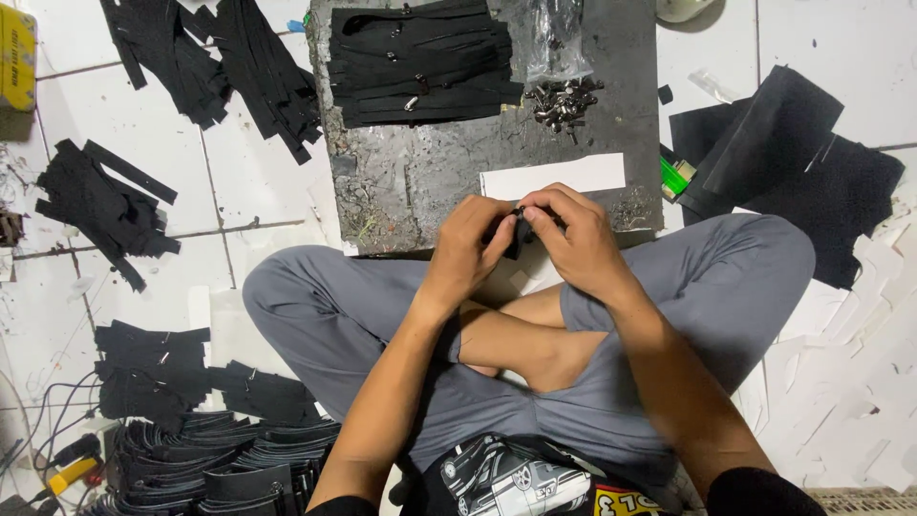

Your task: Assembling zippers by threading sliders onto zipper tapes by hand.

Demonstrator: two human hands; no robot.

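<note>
Left hand (465,250): fingers curled, pinching one end of a small black strap piece (517,232) — closed on it.
Right hand (573,239): closed on the other side of the same piece, thumb and fingertips meeting over it.
Strap piece: held in the air between both hands, just above the near edge of the board; mostly hidden by the fingers.
Board (430,172): dark, worn slab lying on the tiled floor (229,191), right in front of the crossed legs in grey trousers (325,315).
On the board: a stack of black straps (420,62) at the far side, a heap of small metal fittings (564,100) beside it under a clear plastic bag (557,40), and a white paper strip (554,177) just beyond the hands.
Floor, left: loose piles of black strips (105,210) — more stacked near the left knee.
Floor, right: black fabric sheets (802,162) and a green lighter (676,175) at the board's edge.
</note>
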